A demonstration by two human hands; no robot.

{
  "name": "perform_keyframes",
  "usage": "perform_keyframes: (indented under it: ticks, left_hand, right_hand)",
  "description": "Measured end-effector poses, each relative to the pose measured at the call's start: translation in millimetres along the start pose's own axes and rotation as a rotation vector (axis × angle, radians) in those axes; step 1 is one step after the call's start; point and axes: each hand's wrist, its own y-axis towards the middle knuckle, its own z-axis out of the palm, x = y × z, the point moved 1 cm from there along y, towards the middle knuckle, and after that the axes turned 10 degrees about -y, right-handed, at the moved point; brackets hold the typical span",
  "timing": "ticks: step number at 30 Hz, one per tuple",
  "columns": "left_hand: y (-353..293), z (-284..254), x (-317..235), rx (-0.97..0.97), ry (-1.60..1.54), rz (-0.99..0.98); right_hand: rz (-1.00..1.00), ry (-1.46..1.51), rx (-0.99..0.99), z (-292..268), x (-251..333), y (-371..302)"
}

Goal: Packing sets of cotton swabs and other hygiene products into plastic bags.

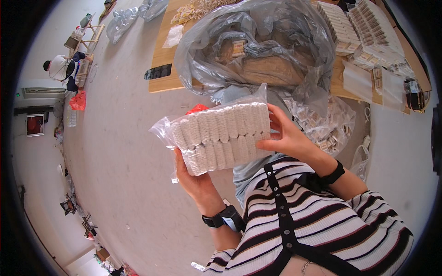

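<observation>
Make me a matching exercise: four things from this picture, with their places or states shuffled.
1. Clear pack of white bundles
2. Wide-open grey plastic bag
3. Striped top
4. Stacked packs

A. Worn, with a buttoned front
B. On the right side of the table
C. Held between left hand and right hand
D. Spread at the picture's top middle

Pairs: 1-C, 2-D, 3-A, 4-B

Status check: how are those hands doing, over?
Left hand, right hand: both gripping clear bag. Two pale rows inside. Possible clutter beyond: grey plastic on table.
</observation>
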Motion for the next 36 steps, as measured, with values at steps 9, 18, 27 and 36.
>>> perform_keyframes:
  ticks: [9, 18, 27, 36]
  left_hand:
    - [-26, 38, 4, 0.067, 0.089, 0.103]
    - [-19, 37, 8, 0.035, 0.064, 0.118]
    - [-29, 45, 7, 0.09, 0.056, 0.11]
    - [-21, 34, 8, 0.042, 0.086, 0.134]
  right_hand:
    - [-0.05, 0.028, -0.071, 3, -1, 2]
    - [-0.362, -0.333, -0.465, 6, -1, -3]
    - [-1.041, -1.035, -0.304, 7, 18, -16]
    - [-1.046, -1.056, -0.282, 11, 16, -14]
